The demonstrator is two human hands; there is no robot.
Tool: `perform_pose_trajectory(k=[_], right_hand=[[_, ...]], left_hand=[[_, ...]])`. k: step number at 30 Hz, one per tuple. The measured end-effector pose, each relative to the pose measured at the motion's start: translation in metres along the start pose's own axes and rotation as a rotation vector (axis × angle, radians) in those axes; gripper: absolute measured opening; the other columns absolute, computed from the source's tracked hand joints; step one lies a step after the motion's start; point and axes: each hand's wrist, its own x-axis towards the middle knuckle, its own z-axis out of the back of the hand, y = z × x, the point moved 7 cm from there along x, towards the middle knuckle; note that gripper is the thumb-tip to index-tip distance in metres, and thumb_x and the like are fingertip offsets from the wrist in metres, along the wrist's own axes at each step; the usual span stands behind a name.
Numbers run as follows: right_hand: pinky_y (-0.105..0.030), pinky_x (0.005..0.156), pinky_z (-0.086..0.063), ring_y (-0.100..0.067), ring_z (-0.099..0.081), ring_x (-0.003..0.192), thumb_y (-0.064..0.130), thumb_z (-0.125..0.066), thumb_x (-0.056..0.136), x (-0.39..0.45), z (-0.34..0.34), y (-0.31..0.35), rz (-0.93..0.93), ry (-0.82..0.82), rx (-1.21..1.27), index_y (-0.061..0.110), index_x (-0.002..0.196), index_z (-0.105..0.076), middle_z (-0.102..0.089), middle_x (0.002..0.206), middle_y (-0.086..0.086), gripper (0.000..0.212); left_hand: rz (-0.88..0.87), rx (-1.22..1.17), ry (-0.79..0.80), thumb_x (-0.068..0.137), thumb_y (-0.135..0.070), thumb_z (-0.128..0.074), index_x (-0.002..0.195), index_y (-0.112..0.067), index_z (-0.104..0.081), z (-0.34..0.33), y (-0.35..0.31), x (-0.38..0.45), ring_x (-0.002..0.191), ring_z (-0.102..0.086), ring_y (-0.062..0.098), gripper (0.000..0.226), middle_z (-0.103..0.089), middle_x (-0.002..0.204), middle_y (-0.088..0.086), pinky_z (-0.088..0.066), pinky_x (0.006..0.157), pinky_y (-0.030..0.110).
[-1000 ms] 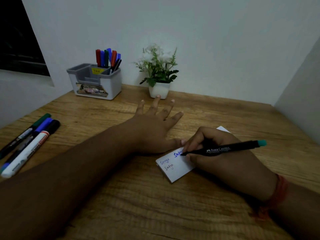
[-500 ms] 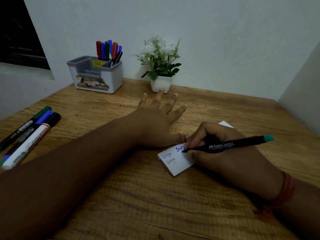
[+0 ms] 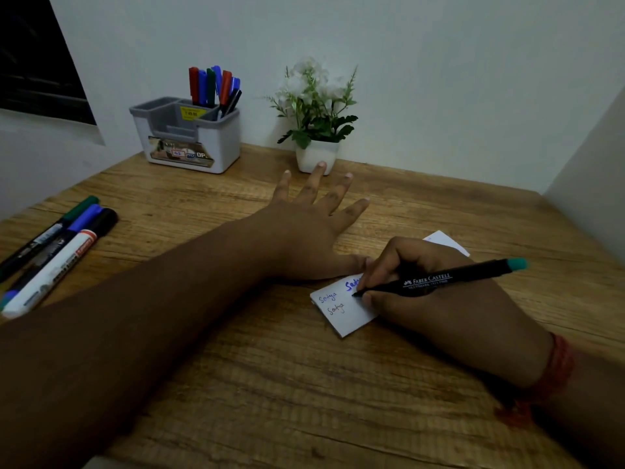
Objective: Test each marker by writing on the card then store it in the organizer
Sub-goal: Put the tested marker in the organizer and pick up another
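A small white card (image 3: 345, 313) lies on the wooden table (image 3: 304, 384), with handwritten words in thin ink and one in blue. My right hand (image 3: 436, 299) grips a black marker with a teal end (image 3: 449, 277), its tip on the card. My left hand (image 3: 304, 228) lies flat with fingers spread, its thumb pressing the card's upper left edge. Three markers (image 3: 57, 252) lie side by side at the table's left edge. A grey and white organizer (image 3: 189, 140) stands at the back left with several markers (image 3: 213, 86) upright in its right rear compartment.
A white pot with a small flowering plant (image 3: 316, 123) stands against the back wall, just beyond my left fingertips. Walls close the table at the back and right. A dark window (image 3: 37, 59) is at the upper left.
The view has shifted slightly downward. My right hand keeps the marker tip on the card with only small motion. My left hand stays in place on the card.
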Motion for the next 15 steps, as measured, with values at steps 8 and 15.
perform_pose_trajectory(k=[8, 15], right_hand=[[-0.037, 0.082, -0.06, -0.003, -0.072, 0.095, 0.014, -0.081, 0.077, -0.001, 0.0039, -0.0065, -0.093, -0.023, 0.155, 0.027, 0.076, -0.07, -0.077, 0.091, 0.011, 0.017], [-0.035, 0.081, -0.059, -0.004, -0.071, 0.094, 0.013, -0.081, 0.078, -0.001, 0.0058, -0.0061, -0.114, -0.046, 0.14, 0.023, 0.075, -0.071, -0.077, 0.09, 0.01, 0.015]], left_hand=[[-0.001, 0.008, -0.018, 0.057, -0.091, 0.007, 0.151, -0.041, 0.022, -0.0008, 0.0013, 0.0048, 0.142, 0.038, 0.03, 0.108, 0.035, 0.159, -0.002, 0.011, 0.113, 0.068], [0.001, -0.011, -0.006, 0.056, -0.091, 0.005, 0.151, -0.041, 0.021, -0.0015, 0.0005, 0.0047, 0.142, 0.037, 0.03, 0.109, 0.035, 0.158, -0.001, 0.01, 0.113, 0.069]])
